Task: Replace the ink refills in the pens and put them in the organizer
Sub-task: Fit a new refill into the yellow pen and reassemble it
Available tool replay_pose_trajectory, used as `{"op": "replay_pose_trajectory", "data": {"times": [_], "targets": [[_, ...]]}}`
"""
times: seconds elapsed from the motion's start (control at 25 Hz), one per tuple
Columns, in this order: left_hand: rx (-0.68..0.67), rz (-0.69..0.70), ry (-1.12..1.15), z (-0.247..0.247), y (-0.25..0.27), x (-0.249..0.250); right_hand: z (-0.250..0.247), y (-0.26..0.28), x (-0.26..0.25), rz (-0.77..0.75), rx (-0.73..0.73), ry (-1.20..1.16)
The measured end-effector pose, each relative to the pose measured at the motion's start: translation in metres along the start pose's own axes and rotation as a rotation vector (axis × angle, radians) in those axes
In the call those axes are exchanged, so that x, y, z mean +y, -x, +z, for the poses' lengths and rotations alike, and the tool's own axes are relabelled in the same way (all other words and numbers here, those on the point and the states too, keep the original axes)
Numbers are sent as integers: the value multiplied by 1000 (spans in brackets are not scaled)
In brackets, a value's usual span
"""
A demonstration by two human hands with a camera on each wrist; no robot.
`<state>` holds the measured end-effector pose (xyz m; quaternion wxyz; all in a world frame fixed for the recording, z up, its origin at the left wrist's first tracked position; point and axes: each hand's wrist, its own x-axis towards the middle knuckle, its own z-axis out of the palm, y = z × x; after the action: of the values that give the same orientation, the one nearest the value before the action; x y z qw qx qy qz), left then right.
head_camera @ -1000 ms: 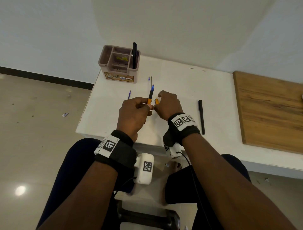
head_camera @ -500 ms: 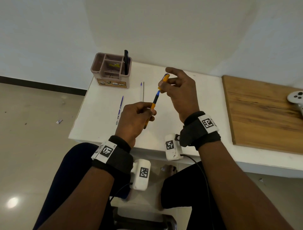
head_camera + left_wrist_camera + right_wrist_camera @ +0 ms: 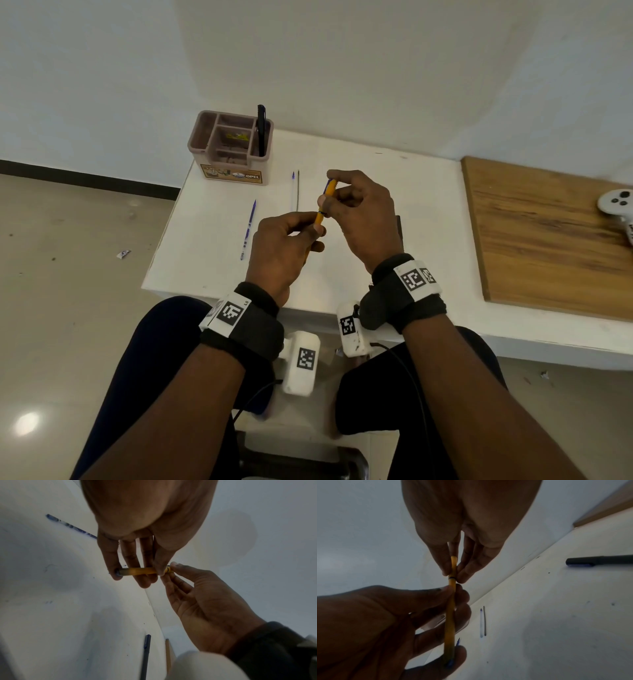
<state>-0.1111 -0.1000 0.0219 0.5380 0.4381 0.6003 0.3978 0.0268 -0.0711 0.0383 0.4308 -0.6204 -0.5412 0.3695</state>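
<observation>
Holding the pen (image 3: 320,219) above the table (image 3: 428,219), my left hand (image 3: 284,253) grips its body and my right hand (image 3: 363,219) pinches the tip. Twisting crooked could jam it.

organizer (image 3: 230,148) at table's (image 3: 359,164) far-left corner, board (image 3: 548,233) right

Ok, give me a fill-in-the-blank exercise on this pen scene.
1. Both hands hold a pen coloured ____.
2. The pen standing in the organizer is ____.
3. The loose refills lie on the ____ table.
4. The game controller rests on a ____ board.

Missing: orange; black; white; wooden
</observation>
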Motion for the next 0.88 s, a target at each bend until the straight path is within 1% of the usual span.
{"op": "replay_pose_trajectory", "data": {"times": [0.16, 0.32, 0.36, 0.44, 0.52, 0.6, 0.64, 0.76, 0.88], "targets": [[47, 11, 6, -1, -1, 2, 10, 1, -1, -32, 39, -7], [50, 33, 15, -7, -5, 7, 15, -2, -11, -69, -29, 96], [71, 44, 4, -8, -7, 8, 16, -4, -14, -82, -27, 113], [152, 49, 20, -11, -12, 10, 19, -15, -22, -123, 4, 127], [261, 16, 67, -19, -19, 13, 25, -37, -33, -187, 54, 137], [311, -20, 91, -25, -24, 15, 34, -66, -45, -259, 103, 143], [322, -32, 98, -30, -29, 13, 46, -86, -52, -288, 115, 145], [283, -36, 66, -26, -27, 14, 60, -125, -59, -384, 138, 187], [286, -47, 82, -28, -32, 11, 86, -156, -50, -420, 70, 261]]}}
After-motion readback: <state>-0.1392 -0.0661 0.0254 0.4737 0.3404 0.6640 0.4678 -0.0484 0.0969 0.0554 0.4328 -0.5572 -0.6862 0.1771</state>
